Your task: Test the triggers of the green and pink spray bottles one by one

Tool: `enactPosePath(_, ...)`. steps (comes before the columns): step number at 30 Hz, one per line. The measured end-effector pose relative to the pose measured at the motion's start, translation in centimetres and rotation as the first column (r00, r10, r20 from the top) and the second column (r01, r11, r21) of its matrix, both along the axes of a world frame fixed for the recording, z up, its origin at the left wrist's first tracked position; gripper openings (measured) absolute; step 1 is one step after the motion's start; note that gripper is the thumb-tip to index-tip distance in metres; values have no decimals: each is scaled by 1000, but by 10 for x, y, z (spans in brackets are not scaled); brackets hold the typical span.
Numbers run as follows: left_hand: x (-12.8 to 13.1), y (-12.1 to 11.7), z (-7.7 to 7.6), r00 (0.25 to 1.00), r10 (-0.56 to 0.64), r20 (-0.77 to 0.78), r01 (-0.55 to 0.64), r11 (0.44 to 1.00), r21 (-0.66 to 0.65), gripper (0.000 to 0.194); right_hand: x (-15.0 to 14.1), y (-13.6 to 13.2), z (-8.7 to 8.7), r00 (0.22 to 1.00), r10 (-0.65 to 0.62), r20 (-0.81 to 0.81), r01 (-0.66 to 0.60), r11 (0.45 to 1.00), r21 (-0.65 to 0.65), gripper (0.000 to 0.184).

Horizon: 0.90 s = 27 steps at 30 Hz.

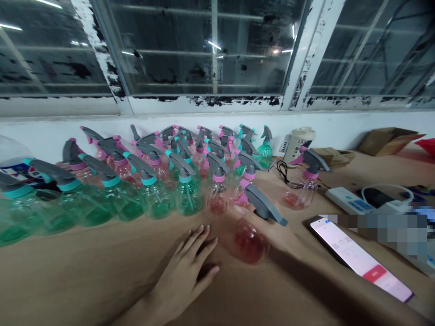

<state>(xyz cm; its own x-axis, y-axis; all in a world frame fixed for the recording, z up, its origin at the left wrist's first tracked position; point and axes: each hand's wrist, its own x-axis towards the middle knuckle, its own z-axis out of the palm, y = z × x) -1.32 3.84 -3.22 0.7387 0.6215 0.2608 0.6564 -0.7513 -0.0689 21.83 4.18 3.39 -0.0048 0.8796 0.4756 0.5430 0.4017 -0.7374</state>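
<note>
My left hand (185, 271) lies flat on the wooden table (84, 271), fingers stretched out and holding nothing. My right hand (263, 224) is wrapped round a pink spray bottle (249, 244) with a grey trigger head, standing just right of the left hand. Behind both hands stand several green spray bottles (154, 199) and several pink ones (217, 190) in rows, reaching back to the wall.
A lone pink spray bottle (302, 188) stands to the right. A lit phone (360, 258) lies at the front right, with a white power strip (353, 201) and cables behind it. A paper cup (299, 142) and cardboard boxes (387, 140) sit by the wall under the windows.
</note>
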Motion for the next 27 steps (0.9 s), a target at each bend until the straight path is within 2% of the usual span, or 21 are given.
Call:
enactPosePath(3, 0, 0, 0, 1000, 4, -14, -3, 1000, 6, 49, -1, -1, -1, 996, 3, -87, -7, 999, -53, 22)
enactPosePath(8, -1, 0, 0, 1000, -8, -4, 8, 1000, 15, 48, -2, 0, -1, 987, 32, -154, -43, 997, -67, 22)
enactPosePath(12, -1, 1, 1, 1000, -13, 2, 13, 999, 31, 47, -2, 0, -3, 987, 14, -159, -16, 1000, -13, 18)
enactPosePath(18, -1, 0, 1, 999, -21, 36, 19, 999, 35, 46, -4, 0, -1, 985, 26, -173, -28, 1000, -9, 13)
enactPosePath(22, -1, -1, 0, 999, -18, 49, 18, 1000, 10, 45, -4, 0, -1, 985, 13, -173, -17, 1000, -24, 16)
enactPosePath(27, 0, -2, 2, 999, 0, 34, 0, 1000, -25, 46, -2, -2, 3, 995, 7, -98, -11, 999, -35, 20)
